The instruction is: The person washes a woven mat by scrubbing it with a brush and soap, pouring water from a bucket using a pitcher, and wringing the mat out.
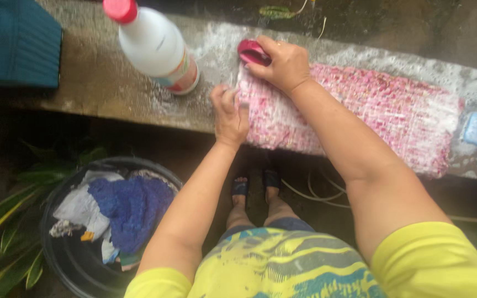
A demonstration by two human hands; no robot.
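A pink-and-white woven mat, wet and soapy, lies across a concrete ledge. My right hand grips a pink scrub brush at the mat's left end. My left hand presses down on the mat's left edge, fingers curled over the fabric. A white plastic bottle with a pink cap stands on the ledge just left of both hands.
A blue bar of soap rests on the ledge at the right. A teal ribbed object sits at the far left. Below, a black tub holds blue and white cloths beside green leaves. My sandalled feet stand near hoses.
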